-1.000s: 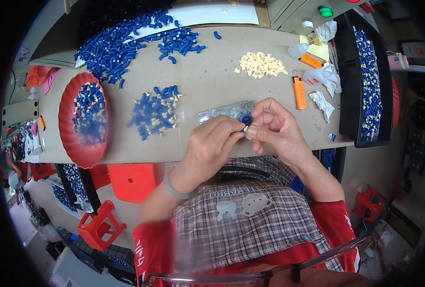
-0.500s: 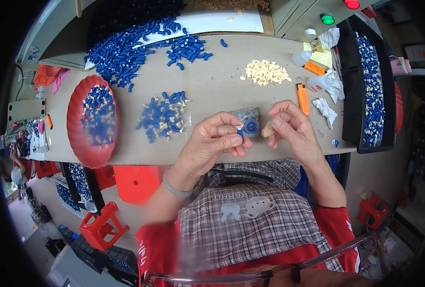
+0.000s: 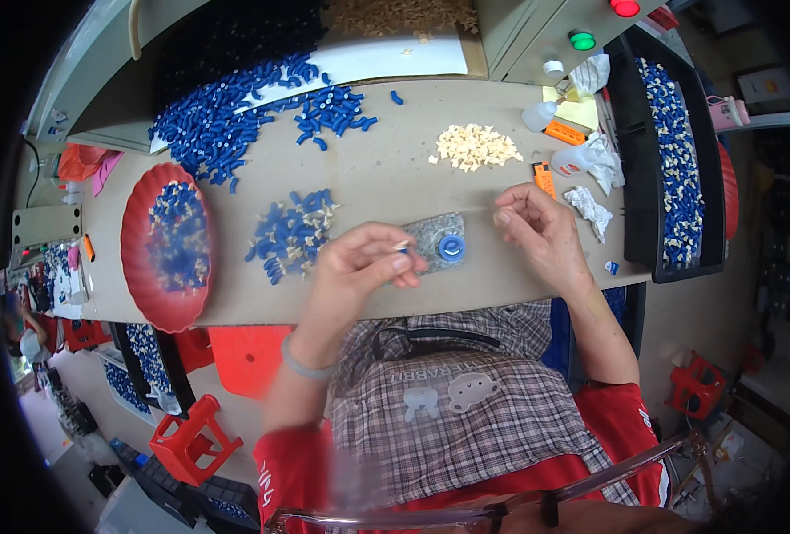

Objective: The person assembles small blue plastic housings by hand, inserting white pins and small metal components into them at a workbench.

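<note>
My left hand (image 3: pixel 359 267) pinches a small blue curved piece with a cream tip (image 3: pixel 402 247) between thumb and fingers, mostly hidden by them. To its right, a round blue cup (image 3: pixel 450 249) rests on a grey speckled slab (image 3: pixel 432 230) near the table's front edge. Beyond the slab, my right hand (image 3: pixel 544 233) hovers with its fingers curled together; a beige cover seems to sit on one fingertip. Whether it holds anything is too small to see. Left of my left hand lies a group of blue pieces with cream tips (image 3: pixel 293 233).
Cream bits (image 3: pixel 477 148) are heaped behind the slab, and plain blue pieces (image 3: pixel 204 125) pile up at back left. A red scalloped bowl (image 3: pixel 137 289) stands left, a long black tray (image 3: pixel 641 240) right. Bottles (image 3: pixel 573 160), crumpled tissue (image 3: pixel 589 212) and an orange box (image 3: pixel 544 180) edge the right side.
My left hand has moved left with the blue piece, away from the cup, so more of the slab shows. My right hand's fingers have drawn back from the cup. The whole view has shifted slightly.
</note>
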The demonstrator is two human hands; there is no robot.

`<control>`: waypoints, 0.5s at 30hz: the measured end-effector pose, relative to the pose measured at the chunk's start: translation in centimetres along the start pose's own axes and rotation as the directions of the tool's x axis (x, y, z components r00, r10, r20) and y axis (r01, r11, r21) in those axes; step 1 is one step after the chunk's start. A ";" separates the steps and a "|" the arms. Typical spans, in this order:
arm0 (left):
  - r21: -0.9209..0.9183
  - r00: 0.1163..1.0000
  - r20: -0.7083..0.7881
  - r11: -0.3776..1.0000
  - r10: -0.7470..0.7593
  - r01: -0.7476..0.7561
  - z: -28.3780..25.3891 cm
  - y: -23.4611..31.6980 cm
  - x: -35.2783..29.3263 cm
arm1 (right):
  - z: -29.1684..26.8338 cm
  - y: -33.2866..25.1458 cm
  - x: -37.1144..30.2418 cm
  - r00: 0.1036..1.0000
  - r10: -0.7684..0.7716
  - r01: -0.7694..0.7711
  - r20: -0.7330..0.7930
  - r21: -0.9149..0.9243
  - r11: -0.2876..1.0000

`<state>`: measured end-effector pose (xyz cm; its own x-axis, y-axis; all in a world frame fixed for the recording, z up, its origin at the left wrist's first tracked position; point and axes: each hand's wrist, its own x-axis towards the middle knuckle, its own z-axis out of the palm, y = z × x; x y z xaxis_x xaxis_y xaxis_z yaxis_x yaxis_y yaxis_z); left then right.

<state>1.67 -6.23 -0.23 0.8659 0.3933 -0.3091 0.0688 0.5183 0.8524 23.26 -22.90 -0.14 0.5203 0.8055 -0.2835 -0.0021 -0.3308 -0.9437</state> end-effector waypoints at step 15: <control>0.976 0.798 -0.190 0.022 0.572 0.216 -5.5 4.7 -2.4 | 1.8 1.2 5.6 0.863 -0.503 0.325 -0.049 -0.708 0.627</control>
<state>-2.84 -0.53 2.18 0.6362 0.7546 0.1604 0.6726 -0.6444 0.3638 24.60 -17.91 -3.16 0.4922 0.8373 0.2380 0.7725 -0.2940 -0.5629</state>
